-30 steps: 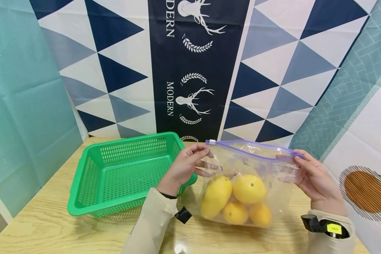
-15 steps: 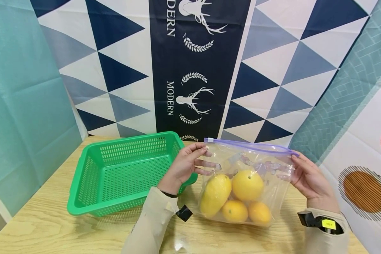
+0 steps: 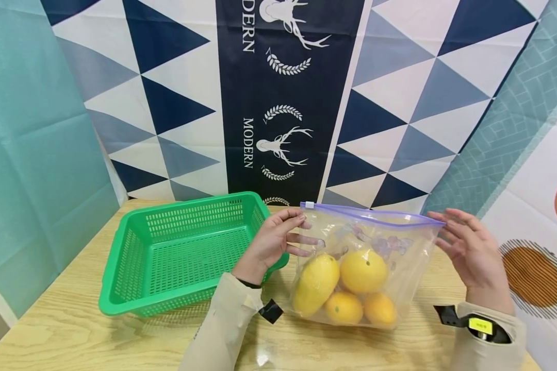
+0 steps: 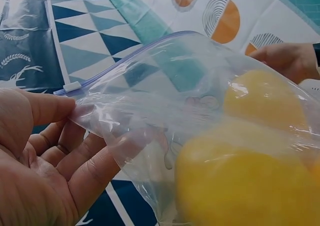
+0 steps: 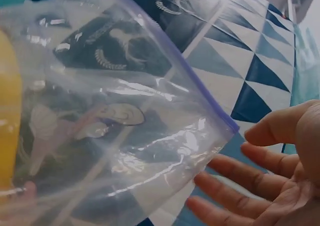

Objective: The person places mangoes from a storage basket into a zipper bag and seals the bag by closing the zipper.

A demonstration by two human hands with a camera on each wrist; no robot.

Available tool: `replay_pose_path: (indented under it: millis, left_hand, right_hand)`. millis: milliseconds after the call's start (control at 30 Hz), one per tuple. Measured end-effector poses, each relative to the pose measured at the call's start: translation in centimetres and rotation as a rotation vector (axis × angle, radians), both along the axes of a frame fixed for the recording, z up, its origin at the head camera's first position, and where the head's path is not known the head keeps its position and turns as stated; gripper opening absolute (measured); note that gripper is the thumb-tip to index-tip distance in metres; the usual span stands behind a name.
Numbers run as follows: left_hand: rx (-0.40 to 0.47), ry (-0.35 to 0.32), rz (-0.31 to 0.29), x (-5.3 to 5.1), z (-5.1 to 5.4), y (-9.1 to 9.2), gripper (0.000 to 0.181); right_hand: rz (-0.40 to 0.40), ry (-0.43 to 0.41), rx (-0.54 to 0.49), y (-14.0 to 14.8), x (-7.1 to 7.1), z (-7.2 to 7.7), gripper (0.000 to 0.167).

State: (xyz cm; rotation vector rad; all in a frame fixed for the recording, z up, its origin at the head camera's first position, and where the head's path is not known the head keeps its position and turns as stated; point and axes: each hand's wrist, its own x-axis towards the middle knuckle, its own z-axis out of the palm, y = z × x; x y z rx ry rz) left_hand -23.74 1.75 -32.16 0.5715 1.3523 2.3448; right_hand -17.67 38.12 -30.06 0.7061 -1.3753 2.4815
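A clear slider zip bag (image 3: pixel 408 268) with a purple zip stands on the table. Inside are a long yellow mango-like fruit (image 3: pixel 316 284), a large round yellow fruit (image 3: pixel 364 270) and smaller orange fruits (image 3: pixel 344 308). My left hand (image 3: pixel 271 239) pinches the bag's upper left corner, just under the white slider (image 4: pixel 72 87); its other fingers lie behind the plastic. Beside the upper right corner, my right hand (image 3: pixel 478 252) has its fingers spread and loosely bent. In the right wrist view, the thumb (image 5: pixel 280 128) is apart from the purple zip, and no grip shows.
A green plastic basket (image 3: pixel 185 296) with slotted walls stands left of the bag, close to my left forearm. Both are on a wooden table (image 3: pixel 65 319). Patterned cloth (image 3: pixel 185 93) hangs behind the table, with more cloth at both sides.
My right hand has let go of the bag's upper right corner and moved outward to the right. The zip edge shifted slightly; my left hand keeps its pinch almost in place.
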Motion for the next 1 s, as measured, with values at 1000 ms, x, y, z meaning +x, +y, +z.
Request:
replay_pose_path:
  millis: [1000]
  left_hand:
    - [0.012,0.019,-0.044,0.3,0.0,0.3,0.018]
  right_hand:
    - [0.108,0.228,1.046,-11.2,-3.4,8.6,0.036]
